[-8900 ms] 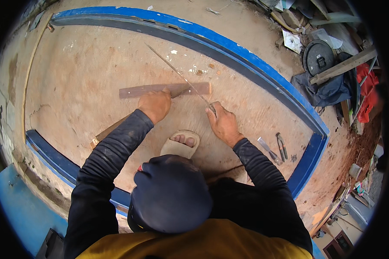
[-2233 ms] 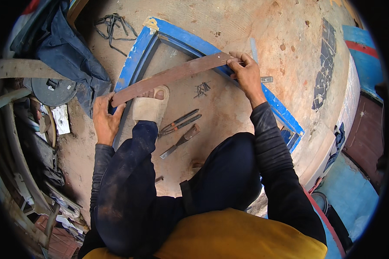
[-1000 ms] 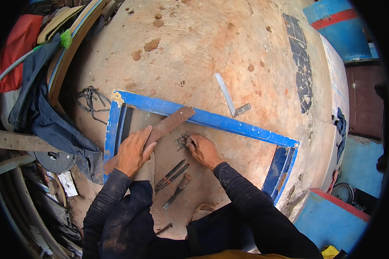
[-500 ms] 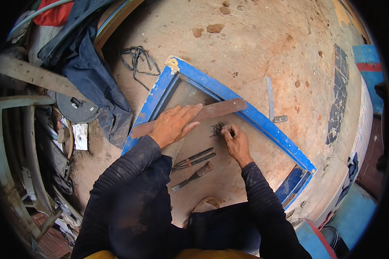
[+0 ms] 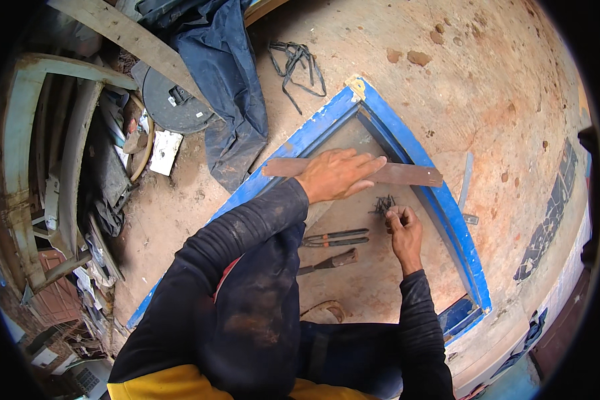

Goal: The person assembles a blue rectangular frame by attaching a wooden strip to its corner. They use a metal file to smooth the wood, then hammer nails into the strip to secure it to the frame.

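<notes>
— What is the left hand (image 5: pixel 340 175) doing?

— It lies flat, fingers spread, pressing the brown wooden strip (image 5: pixel 407 173) down across the corner of the blue frame (image 5: pixel 447 220). It grips nothing; the weight of the palm likely keeps the strip from shifting.

— And the right hand (image 5: pixel 403 223)?

— Its fingertips are pinched at the small heap of dark nails (image 5: pixel 382 205) lying on the board just below the strip. Whether a nail is already caught between them cannot be told.

— Tools?

— The pliers (image 5: pixel 335 238) and a hammer (image 5: pixel 330 262) lie close beside the right forearm, within easy reach.
</notes>
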{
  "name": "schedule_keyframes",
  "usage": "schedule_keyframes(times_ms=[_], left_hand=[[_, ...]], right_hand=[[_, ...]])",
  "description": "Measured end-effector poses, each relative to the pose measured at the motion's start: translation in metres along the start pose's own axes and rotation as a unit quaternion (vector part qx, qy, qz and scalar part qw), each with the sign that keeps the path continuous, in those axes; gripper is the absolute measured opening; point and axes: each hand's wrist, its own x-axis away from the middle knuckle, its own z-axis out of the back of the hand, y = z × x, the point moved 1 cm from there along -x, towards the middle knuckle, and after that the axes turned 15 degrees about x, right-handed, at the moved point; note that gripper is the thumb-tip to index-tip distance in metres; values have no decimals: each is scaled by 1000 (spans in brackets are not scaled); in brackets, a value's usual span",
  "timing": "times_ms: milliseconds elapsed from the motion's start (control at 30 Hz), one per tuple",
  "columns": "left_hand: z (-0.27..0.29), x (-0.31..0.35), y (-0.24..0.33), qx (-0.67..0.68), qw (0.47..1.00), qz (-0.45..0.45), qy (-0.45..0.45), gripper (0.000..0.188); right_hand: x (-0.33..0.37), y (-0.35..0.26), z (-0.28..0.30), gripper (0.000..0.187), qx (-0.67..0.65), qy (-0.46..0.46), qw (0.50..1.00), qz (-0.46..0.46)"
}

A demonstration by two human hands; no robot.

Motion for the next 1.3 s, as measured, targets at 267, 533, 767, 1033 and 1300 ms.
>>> schedule_keyframes(times_ms=[267, 533, 767, 1033, 1300], left_hand=[[10, -4, 6, -13, 998, -29, 48, 64], [24, -6, 60, 333, 939, 77, -28, 31], [29, 4, 66, 392, 903, 164, -58, 23], [36, 33, 45, 433, 871, 228, 30, 20], [77, 17, 37, 212, 947, 23, 241, 9]], right_hand=[[8, -36, 10, 16, -152, -30, 987, -46], [23, -94, 26, 20, -363, -87, 928, 23], [27, -98, 6, 18, -287, -52, 957, 1], [47, -82, 1, 44, -13, -140, 990, 27], [56, -62, 76, 35, 92, -269, 957, 48]])
